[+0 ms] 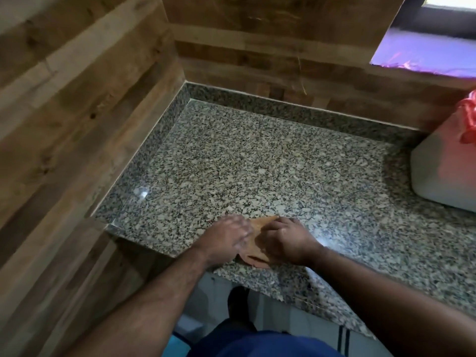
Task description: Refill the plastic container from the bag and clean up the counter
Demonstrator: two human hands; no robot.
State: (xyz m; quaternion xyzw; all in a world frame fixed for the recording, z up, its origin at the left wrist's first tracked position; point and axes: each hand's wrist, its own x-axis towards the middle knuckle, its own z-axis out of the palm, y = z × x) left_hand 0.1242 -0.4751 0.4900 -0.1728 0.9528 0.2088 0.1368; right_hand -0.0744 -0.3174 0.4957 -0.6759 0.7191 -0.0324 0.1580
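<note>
A flattened brown paper bag (pixel 256 228) lies on the speckled granite counter (pixel 257 163), near its front edge. My left hand (pixel 226 237) lies flat over the bag's left side, slightly blurred. My right hand (pixel 286 239) is curled, its fingers pressing on the bag's right side. Most of the bag is hidden under both hands. A translucent white plastic container (pixel 443 173) stands at the counter's right edge, with a red tied piece (pixel 467 119) on top of it.
Wood-patterned walls (pixel 77 112) close in the counter at the left and back. A window opening (pixel 427 47) sits at the upper right. Below the counter's front edge are white cabinet fronts, my blue clothing and a dark shoe.
</note>
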